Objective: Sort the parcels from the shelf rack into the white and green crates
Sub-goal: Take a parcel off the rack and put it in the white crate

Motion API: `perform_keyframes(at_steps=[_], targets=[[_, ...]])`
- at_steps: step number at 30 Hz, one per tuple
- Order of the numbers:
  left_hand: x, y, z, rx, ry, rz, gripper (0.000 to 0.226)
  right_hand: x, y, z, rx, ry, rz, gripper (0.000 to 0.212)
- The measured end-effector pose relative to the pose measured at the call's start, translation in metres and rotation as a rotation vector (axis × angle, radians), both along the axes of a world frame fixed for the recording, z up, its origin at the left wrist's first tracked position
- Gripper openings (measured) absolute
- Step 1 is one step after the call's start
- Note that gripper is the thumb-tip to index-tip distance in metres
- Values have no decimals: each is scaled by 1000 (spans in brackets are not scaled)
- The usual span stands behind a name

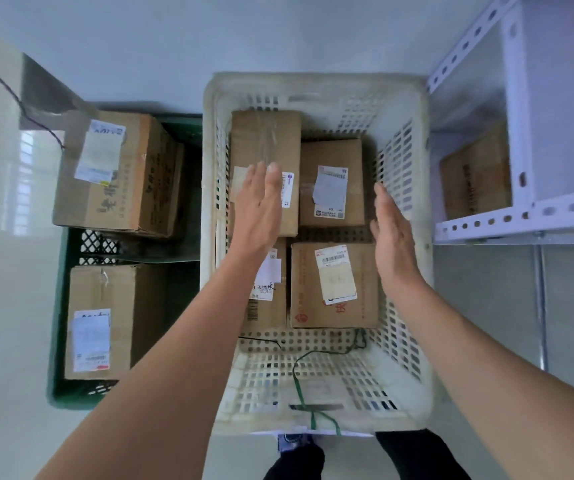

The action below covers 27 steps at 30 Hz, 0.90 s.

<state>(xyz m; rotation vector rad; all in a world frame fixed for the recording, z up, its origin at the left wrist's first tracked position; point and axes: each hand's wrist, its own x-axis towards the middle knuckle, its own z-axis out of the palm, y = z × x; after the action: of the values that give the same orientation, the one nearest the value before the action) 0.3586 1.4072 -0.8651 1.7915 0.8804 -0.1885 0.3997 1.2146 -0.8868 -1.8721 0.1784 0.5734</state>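
Far left, the green crate [57,341] is running partly behind its own load, with only the rim and some lattice showing. Two cardboard parcels are sitting in it: the far parcel [115,174] is riding high over the rim, and the near parcel [101,320] is lying flat below it. Their label print is coming through too blurred to read.

In the middle, the white crate [313,90] is holding four boxes. The near-left box [271,296] is mostly disappearing under the left forearm. The tall box [264,140] is losing its near end beneath the left hand. The far-right box [330,181] and the near-right box [334,289] are both lying label up.

On the right, the shelf rack [521,218] is running out of frame, and a shelf parcel [476,181] is sitting softly blurred behind its upright.

Now the hands. The left hand [259,206] is spreading flat, palm down and fingers straight, over the tall box. Its fingertips are smearing, so I cannot tell whether it is touching. The right hand [391,233] is standing on edge with straight fingers, gripping nothing. It is hovering inside the white crate, between the boxes and the right wall.
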Motion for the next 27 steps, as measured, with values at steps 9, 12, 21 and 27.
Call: perform_keyframes(at_steps=[9,12,21,27], targets=[[-42,-42,184,-378,-192,11,89,-28,-33,174,210,-120,-18,80],[-55,-64,233,-375,-214,-17,88,-43,-51,218,250,-136,-27,79],[-104,-180,332,-334,-285,-41,85,-88,-161,325,302,-151,-9,90],[-117,-302,377,-352,-288,-21,84,-93,-281,366,333,-197,-44,109]])
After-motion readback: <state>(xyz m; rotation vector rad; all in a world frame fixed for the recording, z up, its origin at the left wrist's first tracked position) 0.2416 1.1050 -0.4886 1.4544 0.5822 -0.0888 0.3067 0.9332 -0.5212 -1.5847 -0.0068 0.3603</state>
